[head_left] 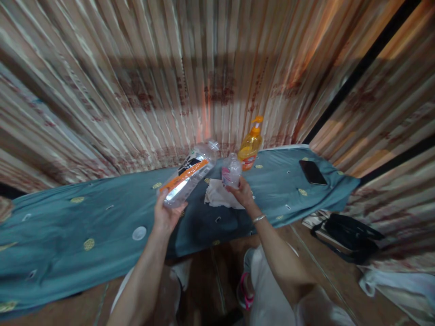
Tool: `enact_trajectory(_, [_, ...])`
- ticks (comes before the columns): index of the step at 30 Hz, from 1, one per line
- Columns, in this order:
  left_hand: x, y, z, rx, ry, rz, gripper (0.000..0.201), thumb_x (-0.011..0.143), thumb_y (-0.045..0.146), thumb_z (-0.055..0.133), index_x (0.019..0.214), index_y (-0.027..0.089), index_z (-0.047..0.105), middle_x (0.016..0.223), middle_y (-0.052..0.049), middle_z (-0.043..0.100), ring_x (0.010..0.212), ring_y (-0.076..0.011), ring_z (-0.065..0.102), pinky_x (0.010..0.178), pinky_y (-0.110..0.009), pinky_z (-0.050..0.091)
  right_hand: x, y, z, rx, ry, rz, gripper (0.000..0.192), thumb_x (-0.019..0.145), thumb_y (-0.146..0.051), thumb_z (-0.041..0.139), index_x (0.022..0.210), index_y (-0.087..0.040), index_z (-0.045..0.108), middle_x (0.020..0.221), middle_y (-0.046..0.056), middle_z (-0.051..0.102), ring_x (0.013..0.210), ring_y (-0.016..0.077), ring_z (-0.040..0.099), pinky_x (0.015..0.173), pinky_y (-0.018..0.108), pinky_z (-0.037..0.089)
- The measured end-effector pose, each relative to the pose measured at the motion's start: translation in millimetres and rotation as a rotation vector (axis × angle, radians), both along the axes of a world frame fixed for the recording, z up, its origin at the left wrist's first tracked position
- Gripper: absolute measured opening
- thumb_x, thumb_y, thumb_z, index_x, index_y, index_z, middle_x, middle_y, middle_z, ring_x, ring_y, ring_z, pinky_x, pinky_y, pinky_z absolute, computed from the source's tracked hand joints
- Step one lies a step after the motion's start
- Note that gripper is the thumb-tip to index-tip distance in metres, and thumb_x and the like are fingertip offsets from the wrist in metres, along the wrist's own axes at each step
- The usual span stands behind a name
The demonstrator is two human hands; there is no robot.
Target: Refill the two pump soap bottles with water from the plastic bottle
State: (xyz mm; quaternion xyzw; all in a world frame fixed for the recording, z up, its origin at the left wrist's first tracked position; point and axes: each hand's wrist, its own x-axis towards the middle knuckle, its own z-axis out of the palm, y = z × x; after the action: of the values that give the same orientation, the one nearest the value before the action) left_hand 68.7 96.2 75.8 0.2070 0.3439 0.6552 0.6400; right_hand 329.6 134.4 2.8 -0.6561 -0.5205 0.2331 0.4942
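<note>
Mid-frame, our left hand (166, 213) is wrapped around a tilted big clear bottle (188, 179) while our right hand (243, 192) is pinching a small bottle (231, 171) upright.

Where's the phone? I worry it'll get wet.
In the head view the phone lies far right on the teal cloth, right of the orange pump bottle.

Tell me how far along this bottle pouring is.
Done: both bottles look uncapped, and a white cap lies on the blue cloth. In hand: the left hand tilts the large clear bottle toward the small bottle, held upright by the right hand. Left: any liquid moving across is too blurred to see.
</note>
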Motion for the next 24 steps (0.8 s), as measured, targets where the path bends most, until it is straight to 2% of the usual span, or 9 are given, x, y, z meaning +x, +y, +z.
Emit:
enact_trajectory(4, [2, 5, -0.7, 0.021, -0.018, 0.018, 0.044, 0.061, 0.037, 0.082, 0.099, 0.02, 0.07, 0.091, -0.005, 0.077, 0.069, -0.0246, 0.074, 0.042, -0.025, 0.054, 4, -3, -8.4, -0.008, -0.006, -0.002, 0.045, 0.065, -0.039, 0.074, 0.103, -0.019, 0.061, 0.087, 0.003, 0.072, 0.077, 0.0218, 0.066, 0.07, 0.034, 0.052])
enact_trajectory(8, [5, 9, -0.6, 0.005, -0.037, 0.088, 0.041, 0.071, 0.042, 0.078, 0.102, 0.017, 0.071, 0.091, -0.006, 0.078, 0.075, -0.0232, 0.074, 0.058, -0.031, 0.063, 9, -6, -14.0, -0.013, -0.035, -0.014, 0.051, 0.068, -0.037, 0.074, 0.112, -0.018, 0.058, 0.095, 0.009, 0.073, 0.084, 0.0252, 0.069, 0.076, 0.039, 0.055])
enact_trajectory(11, [8, 12, 0.0, -0.013, -0.031, 0.122, 0.038, 0.079, 0.046, 0.072, 0.103, 0.016, 0.071, 0.093, -0.006, 0.078, 0.078, -0.023, 0.075, 0.062, -0.034, 0.065, 10, -9, -19.4, -0.027, -0.109, 0.007, 0.054, 0.07, -0.036, 0.074, 0.118, -0.02, 0.056, 0.1, 0.012, 0.074, 0.087, 0.0281, 0.071, 0.08, 0.044, 0.056])
enact_trajectory(15, [6, 15, 0.2, -0.017, -0.004, 0.138, 0.037, 0.084, 0.05, 0.067, 0.1, 0.017, 0.07, 0.09, -0.006, 0.077, 0.073, -0.0209, 0.073, 0.054, -0.028, 0.061, 8, -11, -24.3, -0.027, -0.18, 0.036, 0.053, 0.073, -0.036, 0.072, 0.121, -0.022, 0.054, 0.102, 0.012, 0.074, 0.09, 0.0292, 0.071, 0.08, 0.046, 0.058])
enact_trajectory(19, [0, 17, -1.4, 0.0, 0.051, 0.129, 0.042, 0.082, 0.054, 0.07, 0.1, 0.016, 0.07, 0.087, -0.006, 0.075, 0.065, -0.018, 0.071, 0.044, -0.02, 0.052, 8, -10, -25.2, -0.018, -0.199, 0.061, 0.049, 0.076, -0.033, 0.07, 0.121, -0.023, 0.056, 0.106, 0.012, 0.073, 0.095, 0.0289, 0.071, 0.083, 0.046, 0.059])
enact_trajectory(24, [-5, 16, 0.0, 0.035, 0.109, 0.172, 0.039, 0.081, 0.053, 0.072, 0.097, 0.017, 0.071, 0.084, -0.004, 0.074, 0.061, -0.0149, 0.068, 0.043, -0.017, 0.049, 8, -11, -25.1, -0.001, -0.22, 0.076, 0.051, 0.076, -0.031, 0.071, 0.124, -0.021, 0.056, 0.111, 0.013, 0.074, 0.101, 0.0301, 0.071, 0.088, 0.045, 0.059])
